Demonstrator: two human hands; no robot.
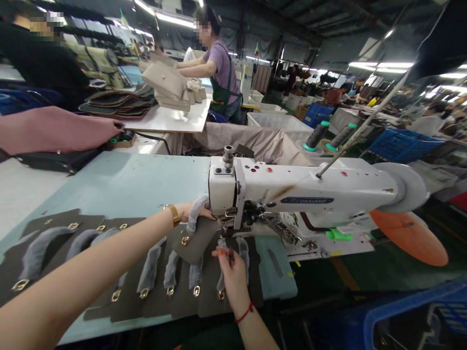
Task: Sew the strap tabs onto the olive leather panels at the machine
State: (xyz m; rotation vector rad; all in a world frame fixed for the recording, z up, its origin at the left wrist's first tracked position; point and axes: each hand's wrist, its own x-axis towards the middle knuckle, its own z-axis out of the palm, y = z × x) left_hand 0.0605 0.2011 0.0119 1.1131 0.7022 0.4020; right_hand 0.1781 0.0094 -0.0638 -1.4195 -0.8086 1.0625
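One left hand (185, 211): can't tell grip; probably steadying flat olive-brown panel (200, 244) at white metal sewing machine (306, 187)
Right hand (235, 273): can't tell if fingers clamp anything; beside clear-plastic-wrapped strap (243, 250)

Dark nameplate (307, 200) | sewing machine (353, 187) arm | reads "LONXIANG" | first character before it unclear

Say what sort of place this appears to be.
Probably a bag-sewing workshop: a long white sewing machine with dark thread cones with green ends behind it, and flat grey-brown panels bearing curved straps in translucent wrapping and gold-coloured metal buckles.
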